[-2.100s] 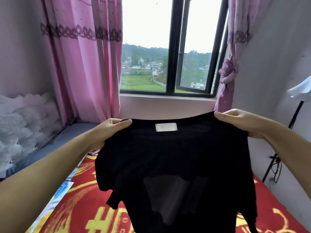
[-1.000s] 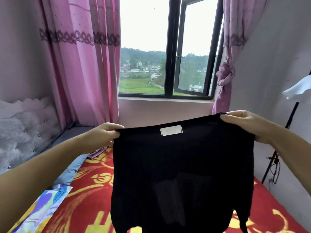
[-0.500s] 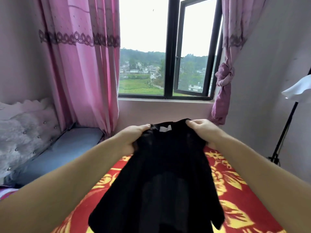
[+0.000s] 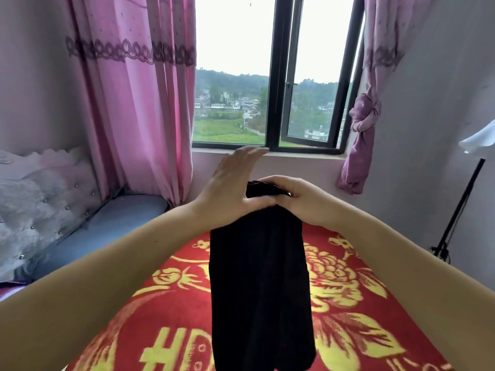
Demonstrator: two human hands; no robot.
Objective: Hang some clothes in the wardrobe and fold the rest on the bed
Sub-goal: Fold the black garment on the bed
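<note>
fingers of my right hand (image 4: 302,202) curl round the bunched top of the black top (image 4: 259,285), pinching it doubled lengthwise, while my left hand (image 4: 227,188) has its fingers straight and spread, only the thumb side touching the cloth. the garment hangs in the air above the red and gold blanket (image 4: 356,290) on the bed, not yet laid down. with one hand carrying it all, i think the layers could slip apart and the halves go crooked, or the hanging hem could crumple when it meets the bed. a second ago i held it spread wide by both shoulders with its label showing; now the shoulders are brought together, the label is hidden, and my left hand has let go.
</note>
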